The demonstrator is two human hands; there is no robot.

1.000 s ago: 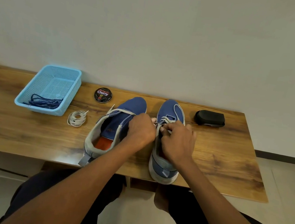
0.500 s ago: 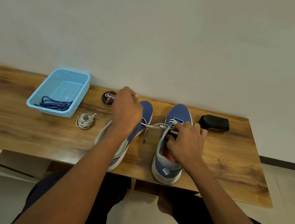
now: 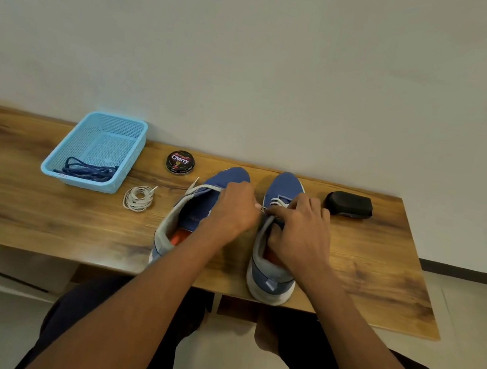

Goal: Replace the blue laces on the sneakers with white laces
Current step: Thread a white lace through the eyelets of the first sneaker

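On the wooden table (image 3: 381,266), close to its near edge, two blue sneakers stood side by side with toes toward the wall. Both hands met over the right sneaker (image 3: 271,269): the left hand (image 3: 234,208) had its fingers curled and pinched the tip of the white lace (image 3: 277,202) at the inner eyelets, while the right hand (image 3: 301,223) curled over the tongue and pinched the same lace close by; which fingers pressed it could not be told, as the knuckles hid them. The left sneaker (image 3: 198,209) leaned open beside it, a loose white strand lying across its collar. A second coiled white lace (image 3: 138,198) lay on the table between that shoe and the light blue basket (image 3: 60,161), where the blue laces (image 3: 88,169) rested in a heap. A shoe polish tin (image 3: 180,162) and a black brush (image 3: 348,204) sat further back. From here the risk seemed to be a missed or skipped eyelet, since the hands covered the lacing, or an uneven pull leaving one end too short to tie. A hard tug might also have dragged the shoe toward the table's near edge, over which its heel already seemed to stand.
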